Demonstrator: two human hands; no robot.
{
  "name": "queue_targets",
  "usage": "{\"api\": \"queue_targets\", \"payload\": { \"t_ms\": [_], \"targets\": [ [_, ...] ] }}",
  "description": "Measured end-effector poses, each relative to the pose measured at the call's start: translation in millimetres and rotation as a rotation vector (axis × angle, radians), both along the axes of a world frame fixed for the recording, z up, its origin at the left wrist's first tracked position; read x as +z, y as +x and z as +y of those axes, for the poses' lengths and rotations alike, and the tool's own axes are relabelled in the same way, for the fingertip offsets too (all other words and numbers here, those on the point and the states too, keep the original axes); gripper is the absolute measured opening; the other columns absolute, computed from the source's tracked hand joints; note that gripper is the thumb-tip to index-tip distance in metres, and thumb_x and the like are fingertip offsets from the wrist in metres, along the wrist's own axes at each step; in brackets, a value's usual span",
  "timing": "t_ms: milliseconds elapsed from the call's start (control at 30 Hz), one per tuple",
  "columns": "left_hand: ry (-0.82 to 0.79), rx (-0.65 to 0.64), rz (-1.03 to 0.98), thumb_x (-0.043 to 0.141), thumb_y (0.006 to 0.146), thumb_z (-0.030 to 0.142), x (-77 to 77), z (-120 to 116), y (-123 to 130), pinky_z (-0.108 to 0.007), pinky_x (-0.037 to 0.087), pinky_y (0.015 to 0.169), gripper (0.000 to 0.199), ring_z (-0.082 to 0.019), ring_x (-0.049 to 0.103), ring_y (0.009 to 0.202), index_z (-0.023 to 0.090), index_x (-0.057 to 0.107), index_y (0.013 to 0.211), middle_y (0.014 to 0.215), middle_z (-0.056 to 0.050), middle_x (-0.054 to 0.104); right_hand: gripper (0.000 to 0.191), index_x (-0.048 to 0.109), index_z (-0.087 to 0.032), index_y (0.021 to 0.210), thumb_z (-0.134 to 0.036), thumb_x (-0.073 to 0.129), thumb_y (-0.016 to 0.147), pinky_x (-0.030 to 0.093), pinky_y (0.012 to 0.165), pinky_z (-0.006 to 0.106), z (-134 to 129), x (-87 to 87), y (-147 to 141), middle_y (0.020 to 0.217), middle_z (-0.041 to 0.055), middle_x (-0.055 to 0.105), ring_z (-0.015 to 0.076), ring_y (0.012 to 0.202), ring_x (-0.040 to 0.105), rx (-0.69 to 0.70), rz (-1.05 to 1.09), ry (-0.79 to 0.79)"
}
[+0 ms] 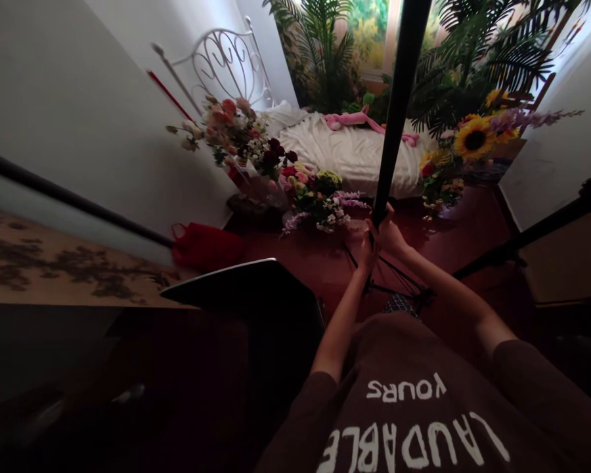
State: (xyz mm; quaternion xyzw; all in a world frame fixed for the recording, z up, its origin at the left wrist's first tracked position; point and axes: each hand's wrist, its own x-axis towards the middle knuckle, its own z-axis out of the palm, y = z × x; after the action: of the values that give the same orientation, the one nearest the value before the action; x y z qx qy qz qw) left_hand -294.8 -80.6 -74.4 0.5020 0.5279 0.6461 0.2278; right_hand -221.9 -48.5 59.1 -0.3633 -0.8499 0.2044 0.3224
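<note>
A black light stand rises in front of me, its pole running up out of the top of the view. My left hand is wrapped round the lower part of the pole. Just above and to the right, my right hand also grips it, the two hands nearly touching. Below them, thin black tripod legs spread over the dark red floor. The pole hides part of the fingers.
A bed with a white cover and a pink plush toy stands ahead. Flower bunches and sunflowers flank it. A dark panel with a pale edge and a red bag are left; another black pole slants at right.
</note>
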Motion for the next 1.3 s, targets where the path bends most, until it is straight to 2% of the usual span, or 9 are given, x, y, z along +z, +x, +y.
{"api": "queue_targets", "payload": {
  "t_ms": [100,200,333,467,567,767,1033,1167,1300],
  "targets": [
    [-0.014,-0.002,-0.007,0.047,0.091,0.049,-9.5,4,1,-0.04,0.046,0.094,0.06,-0.026,0.058,0.112,0.011,0.04,0.137,0.121,-0.019,0.058,0.07,0.009,-0.01,0.146,-0.052,0.032,0.095,0.054,0.071,0.047,-11,-12.3,1,0.097,0.0189,0.069,0.0325,0.079,0.069,-0.176,-0.096,-0.067],
    [-0.012,0.008,-0.025,0.045,0.09,0.052,-13.2,6,3,-0.04,0.047,0.096,0.058,-0.025,0.057,0.114,0.016,0.041,0.136,0.126,-0.017,0.055,0.073,0.013,-0.011,0.146,-0.055,0.035,0.093,0.053,0.073,0.049,-12,-4.9,0,0.104,0.0214,0.068,0.0347,0.081,0.069,-0.201,-0.095,-0.078],
    [-0.036,0.042,-0.052,0.046,0.089,0.056,-6.6,3,6,-0.037,0.051,0.089,0.056,-0.021,0.061,0.104,0.018,0.046,0.13,0.116,-0.015,0.06,0.074,0.017,-0.016,0.146,-0.052,0.047,0.09,0.054,0.075,0.048,-10,-2.1,11,0.111,0.0209,0.065,0.0334,0.084,0.069,-0.073,-0.018,-0.148],
    [0.012,0.05,-0.053,0.043,0.09,0.058,9.1,-3,10,-0.035,0.051,0.088,0.052,-0.019,0.062,0.099,0.02,0.049,0.124,0.11,-0.013,0.062,0.065,0.022,-0.019,0.146,-0.044,0.047,0.091,0.054,0.084,0.044,-15,-16.7,39,0.126,0.0191,0.058,0.0279,0.101,0.066,0.103,0.075,-0.171],
    [0.03,0.073,-0.047,0.044,0.09,0.058,18.3,-6,12,-0.036,0.05,0.089,0.05,-0.019,0.061,0.1,0.021,0.05,0.123,0.111,-0.012,0.063,0.062,0.029,-0.019,0.143,-0.045,0.05,0.091,0.053,0.09,0.042,-19,-31.0,60,0.128,0.0165,0.057,0.0246,0.109,0.062,0.131,0.099,-0.19],
    [-0.017,0.098,-0.038,0.044,0.09,0.058,20.1,-8,13,-0.032,0.051,0.079,0.049,-0.017,0.061,0.085,0.02,0.049,0.121,0.099,-0.01,0.063,0.062,0.038,-0.016,0.136,-0.056,0.046,0.09,0.056,0.073,0.032,-20,-50.9,69,0.106,0.0115,0.063,0.0186,0.082,0.066,-0.036,0.19,-0.357],
    [-0.025,0.118,-0.055,0.044,0.089,0.06,21.2,-9,15,-0.031,0.051,0.077,0.05,-0.016,0.06,0.08,0.022,0.05,0.12,0.097,-0.008,0.063,0.053,0.045,-0.021,0.13,-0.054,0.05,0.088,0.055,0.067,0.029,-27,-46.0,72,0.103,0.0085,0.065,0.0166,0.075,0.065,-0.071,0.202,-0.331],
    [-0.038,0.112,-0.077,0.043,0.089,0.061,20.3,-9,15,-0.03,0.051,0.077,0.05,-0.016,0.061,0.082,0.022,0.05,0.119,0.097,-0.009,0.063,0.053,0.043,-0.02,0.128,-0.055,0.048,0.088,0.054,0.059,0.027,-23,-46.4,69,0.082,0.0028,0.066,0.0149,0.062,0.063,-0.144,0.308,-0.5],
    [-0.031,0.108,-0.07,0.043,0.09,0.06,20.2,-9,15,-0.032,0.051,0.08,0.049,-0.016,0.062,0.083,0.021,0.05,0.12,0.096,-0.009,0.063,0.047,0.046,-0.02,0.116,-0.053,0.051,0.083,0.055,0.056,0.029,-14,-47.8,60,0.087,0.0057,0.067,0.0156,0.062,0.064,-0.217,0.368,-0.746]
  ]
}}
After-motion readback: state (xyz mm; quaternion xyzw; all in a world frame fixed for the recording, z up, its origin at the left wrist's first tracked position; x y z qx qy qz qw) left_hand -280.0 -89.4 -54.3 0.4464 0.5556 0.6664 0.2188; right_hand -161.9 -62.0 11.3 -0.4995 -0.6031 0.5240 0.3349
